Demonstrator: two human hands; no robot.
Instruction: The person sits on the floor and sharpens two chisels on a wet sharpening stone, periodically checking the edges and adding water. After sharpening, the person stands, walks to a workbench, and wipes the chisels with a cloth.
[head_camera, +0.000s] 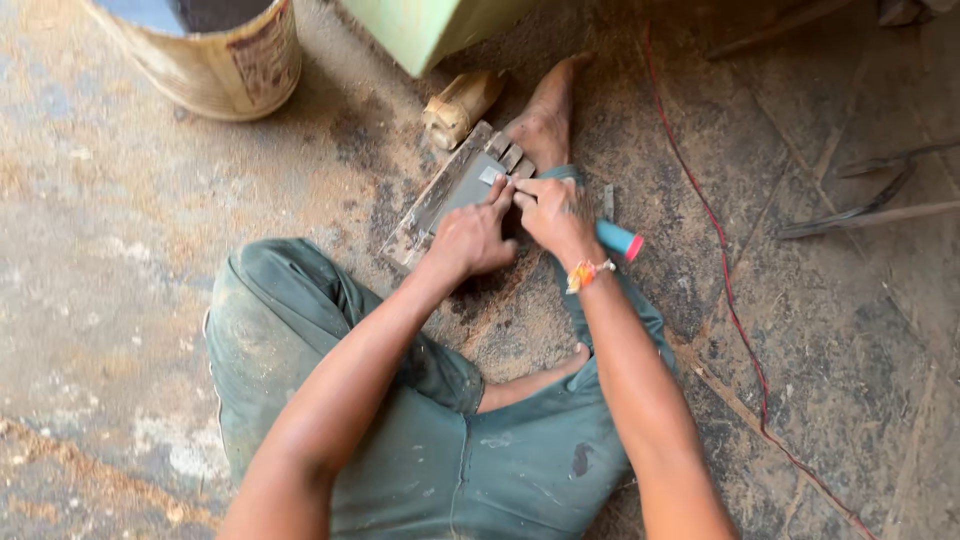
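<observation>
The person sits on the dusty floor (120, 300) in green trousers (300, 330), one leg folded in, the other stretched forward. Both forearms reach out over the lap to a flat grey stone (462, 190) set in a worn wooden block (430, 215), which lies on the floor just in front of the folded leg.

The left hand (472, 238) is closed down, its fingertips pressing on a small metal blade (492, 176) that rests on the stone's far end. The right hand (556, 215) is clenched around a tool with a blue handle (618, 240) — the pink-capped end sticks out past the wrist, which carries an orange thread band (588, 272). Its fingertips meet those of the left hand at the blade. Whether blade and handle are one piece cannot be told.

The bare foot (545, 115) of the stretched leg touches the block's far corner. Just beyond lies a pale wood offcut (458, 105). Further off stand a green box (430, 30) and, toward the far left, a round bucket (225, 60). A red wire (720, 270) runs along the floor on the right — well apart from the hands.
</observation>
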